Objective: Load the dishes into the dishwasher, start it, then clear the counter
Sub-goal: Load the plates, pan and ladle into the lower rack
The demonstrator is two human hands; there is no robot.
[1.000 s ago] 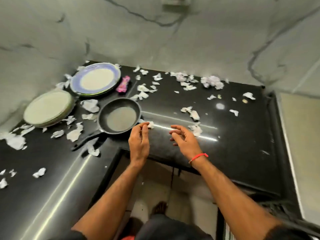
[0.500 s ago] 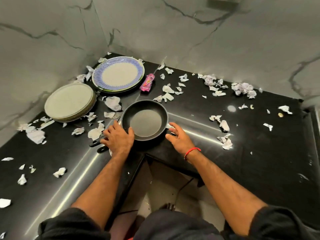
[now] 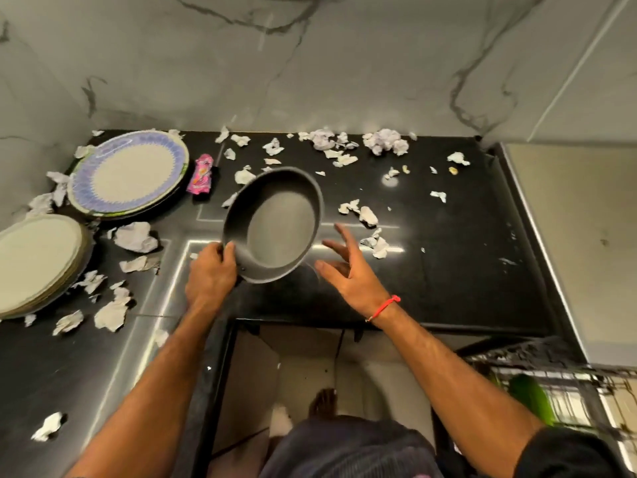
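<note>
A glossy black L-shaped counter (image 3: 448, 270) is bounded at the back and left by grey marble-veined walls, and its inner corner edge is seen just below the two hands. Torn white paper scraps (image 3: 386, 141) are scattered over most of the counter, thickest along the back wall; a bare strip is left on the counter to the right of the round dark grey non-stick frying pan (image 3: 275, 225). The pan is held tilted above the counter, over the inner corner. Its near rim is gripped by the left hand (image 3: 210, 274), thumb curled over the edge. The right hand (image 3: 348, 270) is held just right of the pan with fingers spread and nothing in it. Left of the pan, a blue-rimmed round plate (image 3: 129, 174) and a stack of pale green plates (image 3: 38, 263) lie flat. A pink wrapper (image 3: 200, 174) lies between the blue-rimmed plate and the pan. A wire dishwasher rack (image 3: 568, 384) is seen far below and right of the pan.
</note>
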